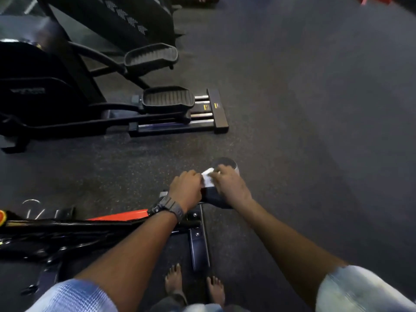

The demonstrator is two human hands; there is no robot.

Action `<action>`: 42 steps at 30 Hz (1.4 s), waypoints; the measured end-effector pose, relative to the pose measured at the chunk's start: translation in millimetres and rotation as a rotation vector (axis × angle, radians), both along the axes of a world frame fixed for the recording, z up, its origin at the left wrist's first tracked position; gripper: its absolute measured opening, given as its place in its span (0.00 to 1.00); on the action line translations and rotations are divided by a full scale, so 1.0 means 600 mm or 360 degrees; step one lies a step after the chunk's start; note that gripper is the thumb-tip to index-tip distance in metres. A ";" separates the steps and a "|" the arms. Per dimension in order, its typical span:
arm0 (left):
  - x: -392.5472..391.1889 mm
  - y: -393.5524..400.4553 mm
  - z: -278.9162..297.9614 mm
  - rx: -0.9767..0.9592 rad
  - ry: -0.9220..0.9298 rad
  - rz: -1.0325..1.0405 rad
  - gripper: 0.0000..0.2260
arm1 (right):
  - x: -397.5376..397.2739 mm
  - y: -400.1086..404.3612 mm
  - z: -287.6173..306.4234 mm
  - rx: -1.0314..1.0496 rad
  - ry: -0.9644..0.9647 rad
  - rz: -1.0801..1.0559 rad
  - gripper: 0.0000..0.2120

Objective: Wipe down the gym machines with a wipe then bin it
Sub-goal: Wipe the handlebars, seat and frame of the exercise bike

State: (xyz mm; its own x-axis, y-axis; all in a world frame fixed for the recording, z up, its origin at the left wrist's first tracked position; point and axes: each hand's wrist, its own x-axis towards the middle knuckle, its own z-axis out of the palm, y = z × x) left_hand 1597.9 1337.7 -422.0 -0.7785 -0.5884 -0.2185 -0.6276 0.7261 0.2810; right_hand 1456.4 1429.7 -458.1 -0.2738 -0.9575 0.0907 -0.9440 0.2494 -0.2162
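A white wipe [207, 176] sits between my two hands, low in the middle of the head view. My left hand [186, 190], with a dark watch on its wrist, pinches the wipe's left edge. My right hand [229, 184] grips its right side. Both hands hover over a dark padded part [217, 199] of a black and red gym machine [121, 216] at the lower left. Behind my right hand a round dark object with a pale rim [226, 163] shows partly; what it is I cannot tell.
A black elliptical trainer [166, 101] with two ribbed pedals and chrome rails stands at the upper left. Dark speckled rubber floor [315, 109] spreads to the right. My bare feet [193, 287] stand beside a floor bar of the near machine.
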 end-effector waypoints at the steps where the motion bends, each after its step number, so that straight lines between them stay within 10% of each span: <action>1: 0.002 -0.001 -0.002 -0.0024 0.0006 -0.0018 0.09 | 0.009 0.016 -0.002 0.0015 -0.0039 0.0075 0.13; 8: 0.014 -0.024 -0.016 0.0024 0.0133 -0.0118 0.12 | -0.057 -0.015 0.000 0.0058 -0.0104 -0.0634 0.14; 14: 0.023 -0.026 -0.017 0.0031 0.0141 -0.0028 0.08 | 0.008 0.002 -0.017 -0.0076 -0.0074 0.0091 0.16; 20: 0.027 -0.016 -0.012 -0.0075 0.0032 0.0173 0.11 | -0.075 -0.031 -0.002 0.0091 -0.0179 -0.0434 0.14; 27: 0.048 -0.013 -0.004 -0.0140 0.0012 0.0421 0.11 | -0.007 -0.013 -0.008 0.0151 -0.0335 0.0396 0.24; 33: 0.073 -0.010 -0.010 -0.0079 0.0114 0.0527 0.12 | -0.090 -0.040 -0.018 0.0181 -0.0119 -0.0095 0.25; 42: 0.122 -0.007 -0.005 0.0107 0.0321 0.0702 0.13 | 0.004 -0.058 0.002 0.0190 -0.0233 0.0452 0.16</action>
